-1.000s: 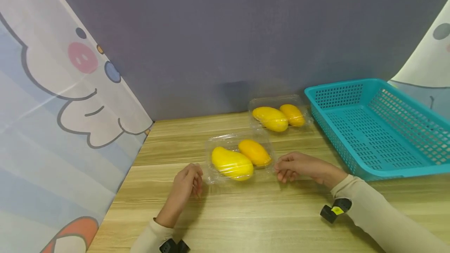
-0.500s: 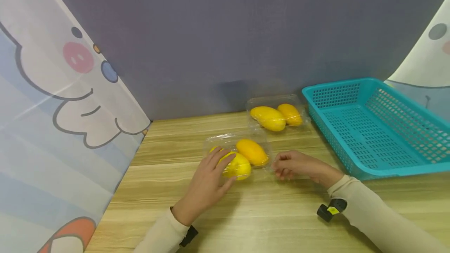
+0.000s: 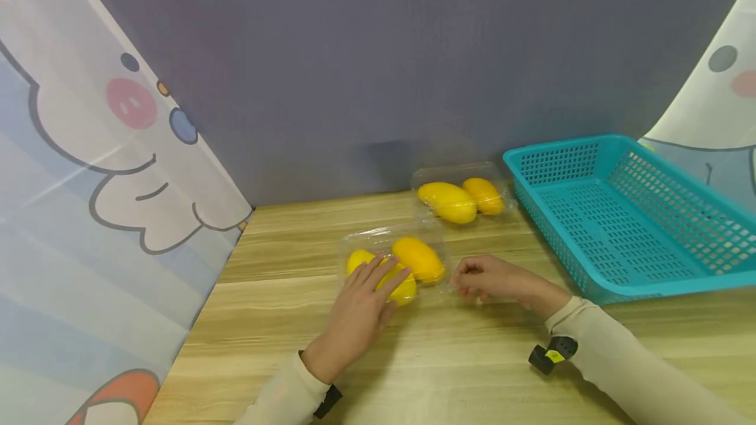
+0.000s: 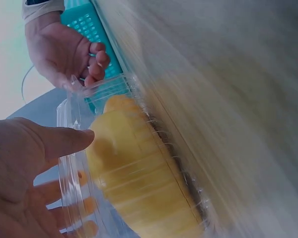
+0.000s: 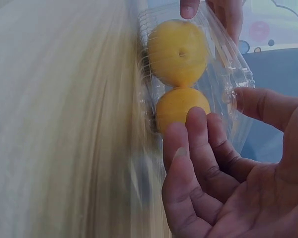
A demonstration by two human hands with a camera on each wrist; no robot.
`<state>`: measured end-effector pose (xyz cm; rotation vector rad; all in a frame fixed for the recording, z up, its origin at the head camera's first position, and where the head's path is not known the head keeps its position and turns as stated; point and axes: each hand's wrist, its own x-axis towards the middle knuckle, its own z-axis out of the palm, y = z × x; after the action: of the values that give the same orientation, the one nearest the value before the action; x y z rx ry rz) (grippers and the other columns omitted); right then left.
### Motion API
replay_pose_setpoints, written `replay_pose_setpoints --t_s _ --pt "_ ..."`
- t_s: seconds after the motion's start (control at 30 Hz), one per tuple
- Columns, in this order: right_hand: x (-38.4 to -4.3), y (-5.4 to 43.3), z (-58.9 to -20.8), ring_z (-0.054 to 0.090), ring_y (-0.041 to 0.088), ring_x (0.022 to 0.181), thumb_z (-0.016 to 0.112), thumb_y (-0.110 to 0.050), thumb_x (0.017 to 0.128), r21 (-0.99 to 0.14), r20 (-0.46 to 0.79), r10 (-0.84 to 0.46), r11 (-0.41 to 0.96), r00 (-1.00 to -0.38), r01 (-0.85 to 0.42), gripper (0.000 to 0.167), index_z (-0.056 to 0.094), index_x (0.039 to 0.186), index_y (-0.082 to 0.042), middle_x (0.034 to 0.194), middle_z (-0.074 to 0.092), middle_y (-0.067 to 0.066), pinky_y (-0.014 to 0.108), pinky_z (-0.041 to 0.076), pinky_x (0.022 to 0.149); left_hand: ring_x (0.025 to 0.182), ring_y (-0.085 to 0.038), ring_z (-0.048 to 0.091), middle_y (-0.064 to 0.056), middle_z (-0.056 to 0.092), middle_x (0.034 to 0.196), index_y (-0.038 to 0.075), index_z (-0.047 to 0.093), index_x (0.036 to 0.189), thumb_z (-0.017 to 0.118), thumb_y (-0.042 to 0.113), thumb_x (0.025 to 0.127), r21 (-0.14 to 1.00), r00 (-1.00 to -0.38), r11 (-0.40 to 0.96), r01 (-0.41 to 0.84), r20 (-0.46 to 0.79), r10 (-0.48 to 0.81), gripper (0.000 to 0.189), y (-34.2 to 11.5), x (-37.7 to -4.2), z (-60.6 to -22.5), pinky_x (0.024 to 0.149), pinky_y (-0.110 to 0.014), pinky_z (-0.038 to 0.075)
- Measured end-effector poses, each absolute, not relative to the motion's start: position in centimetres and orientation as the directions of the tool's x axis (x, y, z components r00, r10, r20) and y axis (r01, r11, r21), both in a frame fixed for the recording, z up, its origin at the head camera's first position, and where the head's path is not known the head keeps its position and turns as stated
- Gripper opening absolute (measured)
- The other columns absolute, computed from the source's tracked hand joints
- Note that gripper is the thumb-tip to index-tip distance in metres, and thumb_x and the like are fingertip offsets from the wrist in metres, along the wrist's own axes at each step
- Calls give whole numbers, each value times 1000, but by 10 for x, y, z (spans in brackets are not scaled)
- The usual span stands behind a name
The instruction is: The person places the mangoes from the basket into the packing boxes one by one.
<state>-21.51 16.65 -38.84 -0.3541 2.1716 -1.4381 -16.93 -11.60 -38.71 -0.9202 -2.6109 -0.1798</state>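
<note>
A clear plastic clamshell box (image 3: 369,236) on the table holds a yellow mango (image 3: 406,290) and a deeper orange-yellow mango (image 3: 419,260). My left hand (image 3: 356,310) lies over the box's near left part, fingers spread across the lid and partly hiding the yellow mango. In the left wrist view its thumb (image 4: 72,141) is at the near side, with the other fingers behind the clear plastic. At the right edge of the box, my right hand (image 3: 496,277) has its thumb (image 5: 263,105) on the lid's clasp and its fingers curled beside the wall, pinching the rim.
Behind it, against the grey backdrop (image 3: 366,71), stands a second clear box (image 3: 426,176) with two mangoes (image 3: 447,202). A turquoise perforated basket (image 3: 623,290) stands at the right, its side close to my right forearm. Printed cartoon cloth (image 3: 177,189) borders the table on the left.
My left hand has moved right from beside the box onto its lid, and its fingers have spread out. The right hand has stayed at the box's right edge.
</note>
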Motion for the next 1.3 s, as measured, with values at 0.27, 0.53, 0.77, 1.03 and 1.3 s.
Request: replay_pose_setpoints --t_s 0.27,0.53,0.77,1.03,1.3 --pt "-213 164 -388 58 20 83 60 -37 99 -887 -278 -457 459 -845 44 37 61 104 -1 92 64 9 30 52 67 140 -31 46 -6 52 148 22 56 141 80 15 84 8 -696 766 643 425 579 62 -127 -171 -388 112 -53 42" --pt "-212 164 -388 58 20 84 54 -34 103 -883 -236 -476 469 -847 -17 34 61 105 -1 94 63 10 31 52 67 139 -33 48 -7 54 146 20 59 139 82 11 81 80 -734 775 627 395 553 63 -142 -176 -385 113 -55 40" --pt "-210 164 -389 60 19 86 54 -33 103 -839 -175 -576 511 -798 -185 30 64 105 -5 96 67 8 29 52 69 136 -32 52 -7 57 144 17 65 132 83 6 77 113 -766 801 588 394 507 59 -149 -179 -380 113 -55 40" --pt "-203 163 -388 53 9 76 55 -38 101 -714 -133 -602 610 -787 -345 20 65 99 -21 88 64 -5 25 45 66 132 -29 56 -3 60 141 17 68 127 82 -2 72 89 -790 846 526 418 448 60 -154 -183 -378 107 -54 44" --pt "-193 160 -385 48 1 74 59 -35 99 -528 -68 -684 643 -727 -555 8 62 96 -28 82 55 -15 24 45 67 127 -29 60 -5 63 138 17 69 126 85 -3 68 57 -771 850 523 456 444 64 -156 -195 -379 93 -46 49"
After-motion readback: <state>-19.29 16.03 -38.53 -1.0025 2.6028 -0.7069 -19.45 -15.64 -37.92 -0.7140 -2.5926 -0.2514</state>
